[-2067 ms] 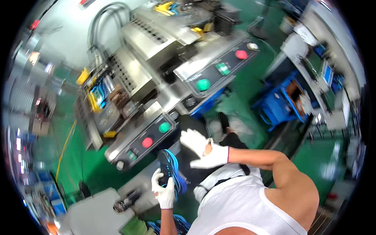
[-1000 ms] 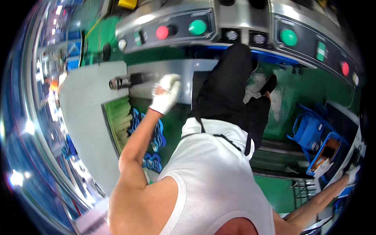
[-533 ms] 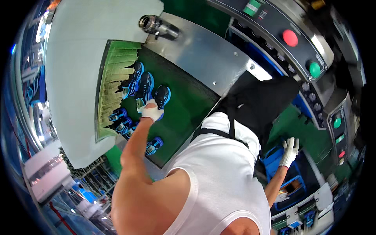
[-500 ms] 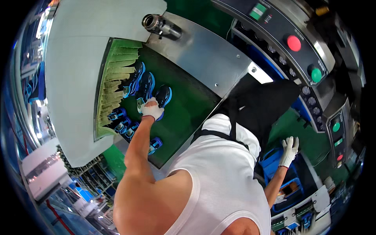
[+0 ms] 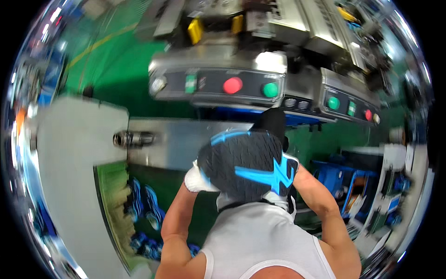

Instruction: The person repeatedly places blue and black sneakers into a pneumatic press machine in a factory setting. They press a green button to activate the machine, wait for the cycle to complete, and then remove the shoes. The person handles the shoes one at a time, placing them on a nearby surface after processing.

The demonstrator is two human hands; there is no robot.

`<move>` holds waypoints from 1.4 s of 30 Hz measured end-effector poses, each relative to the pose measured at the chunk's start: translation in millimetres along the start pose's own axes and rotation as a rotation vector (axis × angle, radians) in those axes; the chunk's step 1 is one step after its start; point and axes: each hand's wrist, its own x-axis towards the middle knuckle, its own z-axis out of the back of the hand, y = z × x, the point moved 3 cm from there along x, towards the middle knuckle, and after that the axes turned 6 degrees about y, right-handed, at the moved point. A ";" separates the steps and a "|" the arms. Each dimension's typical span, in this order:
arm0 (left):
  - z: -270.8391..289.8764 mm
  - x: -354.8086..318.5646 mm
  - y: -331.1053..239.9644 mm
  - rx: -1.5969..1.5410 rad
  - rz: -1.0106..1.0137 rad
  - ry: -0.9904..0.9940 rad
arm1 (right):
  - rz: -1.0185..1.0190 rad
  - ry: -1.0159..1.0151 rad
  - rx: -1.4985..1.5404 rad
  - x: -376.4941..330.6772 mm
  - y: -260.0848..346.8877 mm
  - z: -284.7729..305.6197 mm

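Note:
A black sneaker (image 5: 241,160) with bright blue marks is raised in front of my chest, its sole facing up toward the head camera. My left hand (image 5: 200,180), in a white glove, grips the left end of it. At the opposite end my right hand (image 5: 291,162), also gloved, holds on, mostly hidden behind the sole. The fingers of both hands are largely out of sight. Lower left, several blue-and-black sneakers (image 5: 152,207) stand on a green conveyor belt (image 5: 174,179) beside a strip curtain (image 5: 114,193).
Ahead runs a machine panel with red (image 5: 232,85) and green (image 5: 270,89) buttons; a second panel (image 5: 350,104) is to its right. A metal ledge (image 5: 186,139) borders the belt, and a grey-white housing (image 5: 69,162) rises at left. Blue bins (image 5: 332,179) stand at right.
The left hand has lifted a sneaker off the belt to the front of my body. My right hand has come in from the right and grips it too. The view has turned right.

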 end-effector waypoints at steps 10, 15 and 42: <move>-84.3 138.6 -78.1 0.427 -0.332 0.381 | 0.530 -0.501 -0.211 -152.9 -11.1 43.0; -142.4 152.2 -117.7 0.752 -0.473 0.328 | 0.857 -0.331 0.236 -193.2 -47.1 48.1; -265.3 700.0 -210.2 1.073 -0.572 -0.178 | 1.050 -1.018 0.153 -266.7 -71.9 194.0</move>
